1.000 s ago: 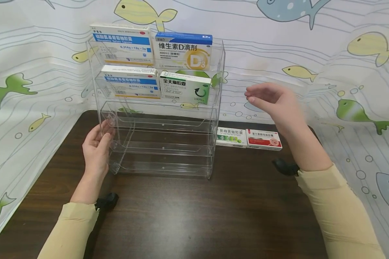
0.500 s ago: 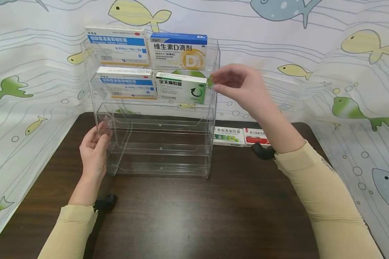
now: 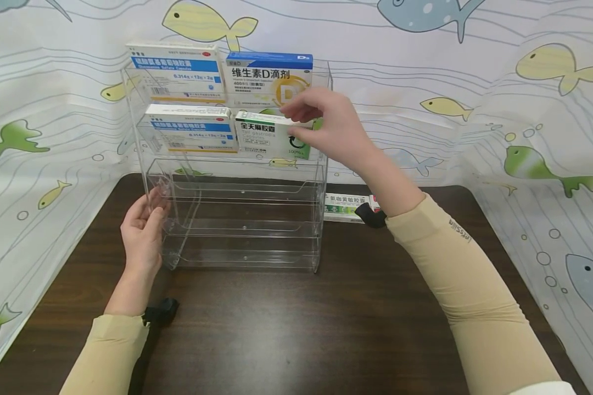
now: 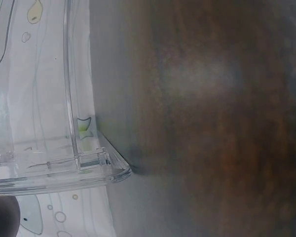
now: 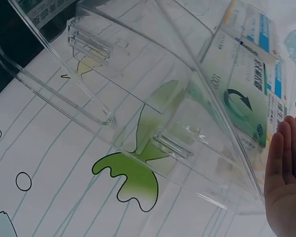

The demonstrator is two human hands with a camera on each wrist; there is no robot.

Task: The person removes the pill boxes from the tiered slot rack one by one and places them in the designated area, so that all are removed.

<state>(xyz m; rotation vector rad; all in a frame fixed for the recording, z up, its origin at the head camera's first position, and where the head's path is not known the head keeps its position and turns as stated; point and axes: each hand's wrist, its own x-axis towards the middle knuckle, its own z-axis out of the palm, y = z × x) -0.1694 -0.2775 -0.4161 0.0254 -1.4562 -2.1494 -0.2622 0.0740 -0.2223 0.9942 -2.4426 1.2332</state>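
Note:
A clear acrylic tiered rack (image 3: 244, 226) stands on the table. My left hand (image 3: 142, 233) grips its left side edge, thumb in front; in the left wrist view a dark rounded piece of the hand shows beside the clear rack panel (image 4: 49, 187). At the second tier, my right hand (image 3: 333, 129) is over the right end of a green-and-white capsule box (image 3: 258, 137). Its thumb is in front of the box and its fingers above the top edge. The right wrist view shows the fingers (image 5: 286, 153) extended near the box (image 5: 237, 94); contact is unclear.
Blue-and-white medicine boxes stand on the top tier (image 3: 175, 74) and second tier (image 3: 192, 131). A vitamin D box (image 3: 259, 74) is at top right. On the table behind the rack lie a green-and-white box (image 3: 343, 208) and a red one, mostly hidden by my right wrist camera (image 3: 370, 215).
My right hand has moved left from beside the rack to the green-and-white capsule box. The left hand has stayed at the rack's side. The view has shifted slightly.

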